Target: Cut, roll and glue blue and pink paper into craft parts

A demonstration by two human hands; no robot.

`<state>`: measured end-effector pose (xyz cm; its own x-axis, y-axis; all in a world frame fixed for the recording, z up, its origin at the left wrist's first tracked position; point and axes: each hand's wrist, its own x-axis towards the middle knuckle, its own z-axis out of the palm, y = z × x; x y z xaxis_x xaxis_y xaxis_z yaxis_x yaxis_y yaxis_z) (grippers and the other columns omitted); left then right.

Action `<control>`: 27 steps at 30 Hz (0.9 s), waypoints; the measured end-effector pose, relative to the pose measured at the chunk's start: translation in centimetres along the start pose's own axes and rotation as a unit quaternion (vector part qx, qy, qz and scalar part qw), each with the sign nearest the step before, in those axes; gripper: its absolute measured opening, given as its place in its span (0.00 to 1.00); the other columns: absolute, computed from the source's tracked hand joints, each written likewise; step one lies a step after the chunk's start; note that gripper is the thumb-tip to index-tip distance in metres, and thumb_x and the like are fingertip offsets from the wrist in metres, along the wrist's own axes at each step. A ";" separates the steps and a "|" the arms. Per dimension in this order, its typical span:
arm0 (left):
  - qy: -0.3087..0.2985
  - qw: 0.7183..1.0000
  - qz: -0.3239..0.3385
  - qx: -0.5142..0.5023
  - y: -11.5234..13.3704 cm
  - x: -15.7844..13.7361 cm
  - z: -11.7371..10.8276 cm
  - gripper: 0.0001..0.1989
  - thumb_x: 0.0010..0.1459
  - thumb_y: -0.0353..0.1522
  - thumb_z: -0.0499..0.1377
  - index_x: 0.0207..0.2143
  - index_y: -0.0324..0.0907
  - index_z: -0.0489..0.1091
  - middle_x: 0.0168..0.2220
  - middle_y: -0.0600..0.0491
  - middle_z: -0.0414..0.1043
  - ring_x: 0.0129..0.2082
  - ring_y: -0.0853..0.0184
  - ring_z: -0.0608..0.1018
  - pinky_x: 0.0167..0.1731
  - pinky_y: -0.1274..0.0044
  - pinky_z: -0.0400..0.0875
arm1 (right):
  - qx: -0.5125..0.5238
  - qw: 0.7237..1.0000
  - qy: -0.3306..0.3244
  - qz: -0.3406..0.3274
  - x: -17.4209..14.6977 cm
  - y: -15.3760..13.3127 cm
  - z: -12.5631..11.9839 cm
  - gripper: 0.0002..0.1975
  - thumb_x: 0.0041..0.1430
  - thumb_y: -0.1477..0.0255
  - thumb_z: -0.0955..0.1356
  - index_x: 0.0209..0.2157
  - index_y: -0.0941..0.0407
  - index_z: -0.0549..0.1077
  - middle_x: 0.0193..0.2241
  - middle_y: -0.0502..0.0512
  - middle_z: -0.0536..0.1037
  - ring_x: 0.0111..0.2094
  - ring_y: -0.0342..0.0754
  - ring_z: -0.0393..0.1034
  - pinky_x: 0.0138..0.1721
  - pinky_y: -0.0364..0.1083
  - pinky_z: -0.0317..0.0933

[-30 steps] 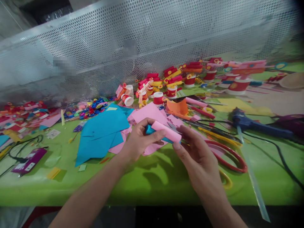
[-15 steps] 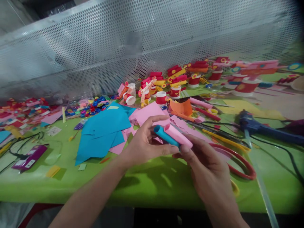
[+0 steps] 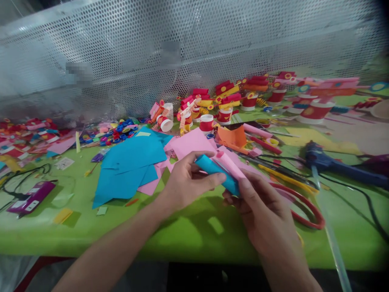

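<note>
Above the near part of the green table (image 3: pixel 188 227), two small rolled paper tubes lie side by side between my hands. The blue paper tube (image 3: pixel 216 173) is on the near side and the pink paper tube (image 3: pixel 231 165) lies along its far side. My left hand (image 3: pixel 188 178) is closed on the blue tube's left end, thumb along its near face. My right hand (image 3: pixel 261 202) grips the right ends of both tubes, with the thumb over them. The fingertips behind the tubes are partly hidden.
Blue paper sheets (image 3: pixel 130 162) and pink paper (image 3: pixel 190 144) lie beyond my hands. Right are red-handled scissors (image 3: pixel 317 217) and a glue gun (image 3: pixel 337 164) with its cord. Paper-decorated cups (image 3: pixel 225 115) line the back, before a perforated metal panel (image 3: pixel 121 61). A purple power strip (image 3: pixel 32 198) sits left.
The tubes have been turned in my hands, so more of the blue tube's side faces me and the pink one sits farther behind. My view has shifted slightly.
</note>
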<state>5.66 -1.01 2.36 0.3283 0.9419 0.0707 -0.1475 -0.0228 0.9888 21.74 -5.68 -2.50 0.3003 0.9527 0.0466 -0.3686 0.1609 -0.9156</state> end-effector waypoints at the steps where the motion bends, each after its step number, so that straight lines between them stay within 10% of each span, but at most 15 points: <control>1: 0.013 1.000 -0.012 -0.002 0.1 0.1 -0.1 0.25 0.52 0.34 0.74 0.51 0.42 0.73 0.31 0.57 0.76 0.32 0.67 0.82 0.37 0.74 0.81 | 0.006 1.000 0.008 0.006 0.0 -0.1 0.1 0.16 0.56 0.58 0.78 0.45 0.46 0.82 0.37 0.48 0.83 0.25 0.43 0.75 0.25 0.45 0.74; 14: 0.031 0.995 -0.087 -0.042 -0.1 0.5 -0.7 0.22 0.51 0.42 0.76 0.35 0.40 0.69 0.29 0.53 0.79 0.27 0.64 0.85 0.27 0.77 0.80 | 0.039 0.999 0.006 0.004 -0.3 -0.5 0.3 0.14 0.55 0.60 0.79 0.42 0.48 0.80 0.23 0.44 0.73 0.23 0.43 0.74 0.21 0.41 0.69; 27: -0.031 0.995 -0.037 0.082 0.0 0.1 -1.6 0.24 0.53 0.37 0.74 0.51 0.45 0.74 0.26 0.57 0.76 0.26 0.68 0.80 0.27 0.78 0.76 | -0.043 0.998 0.032 -0.024 -0.5 -0.4 0.3 0.19 0.53 0.61 0.80 0.47 0.46 0.82 0.27 0.46 0.75 0.24 0.39 0.65 0.22 0.39 0.63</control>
<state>4.22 -0.38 2.12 0.3913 0.9203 -0.0010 0.0325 -0.0127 0.9994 21.52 -6.12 -2.01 0.3729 0.9254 0.0683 -0.2764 0.1810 -0.9438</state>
